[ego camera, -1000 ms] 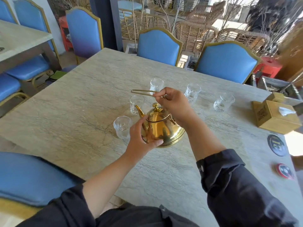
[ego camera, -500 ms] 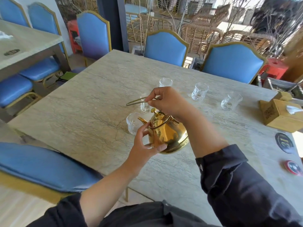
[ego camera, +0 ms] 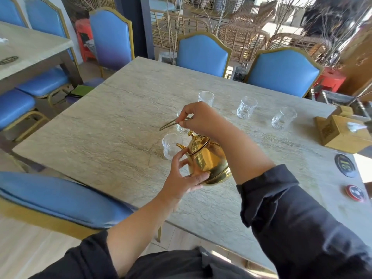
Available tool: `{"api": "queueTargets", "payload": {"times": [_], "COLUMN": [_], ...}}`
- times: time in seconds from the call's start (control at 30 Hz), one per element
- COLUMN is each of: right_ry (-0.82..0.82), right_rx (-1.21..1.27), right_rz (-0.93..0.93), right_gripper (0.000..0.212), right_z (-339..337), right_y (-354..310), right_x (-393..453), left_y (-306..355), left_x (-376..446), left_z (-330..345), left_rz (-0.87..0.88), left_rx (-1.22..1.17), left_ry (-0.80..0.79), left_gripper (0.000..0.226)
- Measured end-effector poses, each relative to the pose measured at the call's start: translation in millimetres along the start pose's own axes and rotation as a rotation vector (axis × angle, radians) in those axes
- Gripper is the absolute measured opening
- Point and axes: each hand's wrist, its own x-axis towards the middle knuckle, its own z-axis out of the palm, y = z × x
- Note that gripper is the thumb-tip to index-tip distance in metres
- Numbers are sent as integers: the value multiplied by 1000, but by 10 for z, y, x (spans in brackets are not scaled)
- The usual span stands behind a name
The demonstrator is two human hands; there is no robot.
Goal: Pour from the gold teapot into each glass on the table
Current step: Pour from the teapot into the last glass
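Near the table's (ego camera: 112,137) middle, a glass (ego camera: 171,146) sits right under the gold teapot's (ego camera: 207,160) spout. Left hand (ego camera: 185,178) cups the tilted pot, fingers spread on its side. Right hand (ego camera: 199,117) pinches the thin wire handle (ego camera: 169,124). Three more glasses (ego camera: 246,107) line up toward the far right edge.

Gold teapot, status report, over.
Right hand grips handle; left hand steadies gold teapot. Spout over nearest glass. Nothing blocking.

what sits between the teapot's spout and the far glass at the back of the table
In the head view, two glasses: the nearest glass at the gold teapot's spout, another behind the right hand, before the far glass.
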Motion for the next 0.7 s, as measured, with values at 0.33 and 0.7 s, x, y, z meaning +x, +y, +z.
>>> {"api": "queueTargets", "payload": {"times": [0.33,0.7], "right_ry": [-6,7], "right_rx": [6,13], "right_rz": [17,22], "right_gripper": [10,9], "right_z": [9,-7], "right_y": [-94,-153], "right_x": [-74,-119], "left_y": [21,56], "left_x": [-53,-81], "left_z": [14,30], "left_rz": [1,-12], "left_rx": [-23,-38], "left_ry": [-11,3], "left_gripper": [92,88]}}
